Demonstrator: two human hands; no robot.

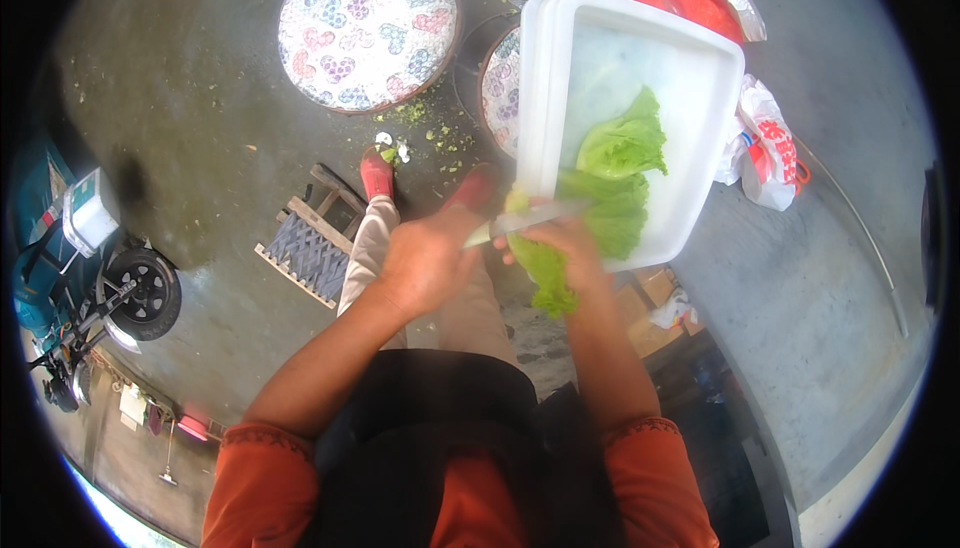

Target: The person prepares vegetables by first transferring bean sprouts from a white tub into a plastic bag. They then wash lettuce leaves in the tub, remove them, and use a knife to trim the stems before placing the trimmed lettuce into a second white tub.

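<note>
My left hand [427,263] is closed around the pale handle of a knife [536,216], whose blurred blade points right, across the top of my right hand. My right hand [566,248] holds a green lettuce leaf [544,267]; the leaf's frilly end hangs below the fingers. Where the blade meets the leaf is blurred, so contact cannot be told. Just beyond my right hand is a white plastic tub [637,19], which seems stacked with another. Inside it lie lettuce leaves [622,143], the lower ones partly beside my fingers.
Two round stools with heart-patterned covers [367,27] [502,90] stand ahead. Green scraps [442,135] lie on the floor near my red shoes. A low wooden stool with woven straps [307,248] is at left, a parked motorbike [142,293] farther left. Plastic bags [769,143] sit right of the tub.
</note>
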